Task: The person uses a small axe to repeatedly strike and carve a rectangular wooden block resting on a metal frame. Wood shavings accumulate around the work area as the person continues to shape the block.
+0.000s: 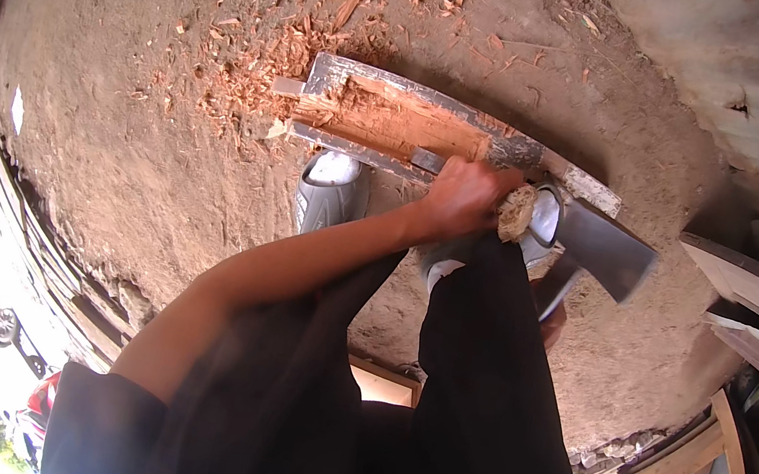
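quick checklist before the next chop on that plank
1. Grip: left hand is closed around the axe handle near the head: ok.
2. Right hand: hidden behind the legs, so its place on the handle is unknown: cannot tell.
3. Plank: lies flat on the dirt ground, its hewn face up: ok.
4. Feet: grey shoes stand right against the plank, close to the blade: not ok.
5. Footing: wood chips are scattered beyond the plank's far side, not underfoot: ok.
6. Blade edge condition: blurred: cannot tell.
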Tool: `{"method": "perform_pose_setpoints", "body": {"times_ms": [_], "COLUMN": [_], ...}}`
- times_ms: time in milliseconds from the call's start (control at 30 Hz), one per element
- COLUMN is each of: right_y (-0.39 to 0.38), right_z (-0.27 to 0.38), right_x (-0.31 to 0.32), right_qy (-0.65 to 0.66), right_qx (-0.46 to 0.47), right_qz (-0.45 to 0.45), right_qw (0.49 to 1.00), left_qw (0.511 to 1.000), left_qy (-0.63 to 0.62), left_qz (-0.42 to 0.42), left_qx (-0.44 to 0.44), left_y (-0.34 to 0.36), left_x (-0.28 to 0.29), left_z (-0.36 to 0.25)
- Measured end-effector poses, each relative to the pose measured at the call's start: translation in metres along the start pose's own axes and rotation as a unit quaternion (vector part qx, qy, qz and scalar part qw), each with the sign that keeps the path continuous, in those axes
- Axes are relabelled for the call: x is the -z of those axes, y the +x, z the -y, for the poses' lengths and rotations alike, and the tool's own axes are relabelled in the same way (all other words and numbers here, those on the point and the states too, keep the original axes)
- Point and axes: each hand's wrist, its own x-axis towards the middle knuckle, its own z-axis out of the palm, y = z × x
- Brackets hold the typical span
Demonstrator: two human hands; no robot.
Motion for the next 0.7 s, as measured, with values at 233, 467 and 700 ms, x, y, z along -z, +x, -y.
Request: {"method": "perform_pose_setpoints", "body": {"times_ms": [233,467,700], "right_y": [0.009,-0.004,-0.019], "right_z": [0.028,0.017,0.022], "right_x": [0.01,0.009,0.019], "right_qy": [0.003,0.01,0.086], "right_qx": [-0.079,-0.043,-0.066], "right_qz": [0.098,0.091,0.056], "right_qw": [0.992,0.995,0.993], "left_qw": [0.999,0.998,0.999], "left_qy": [0.038,0.018,0.022], "left_qz": [0.012,0.024,0.029], "left_qx": [-0.017,-0.057,-0.021], "left_y": [-0.013,-0.015,-0.009], "left_x": [-0.002,-0.007,0.0], "left_z": [0.016,0.015,0.012]}}
